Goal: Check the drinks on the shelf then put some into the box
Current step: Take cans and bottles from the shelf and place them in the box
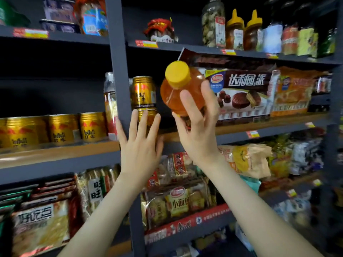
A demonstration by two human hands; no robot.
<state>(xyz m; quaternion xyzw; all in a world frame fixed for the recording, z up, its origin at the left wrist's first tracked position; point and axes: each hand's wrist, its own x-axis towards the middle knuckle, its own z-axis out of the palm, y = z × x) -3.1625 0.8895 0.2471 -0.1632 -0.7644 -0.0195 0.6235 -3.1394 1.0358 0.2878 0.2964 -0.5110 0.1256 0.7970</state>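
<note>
Place: dark shop shelves (118, 52), wooden boards.
Bottle: orange drink bottle (178, 93), yellow cap, tilted, in front of the shelf.
Right hand (196, 130): wrapped around it; label hidden.
Left hand (141, 145): spread, holding nothing, beside stacked gold cans (143, 91).

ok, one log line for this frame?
right hand: holds orange bottle, yellow cap | left hand: open, empty, by gold cans | box: not visible
</note>
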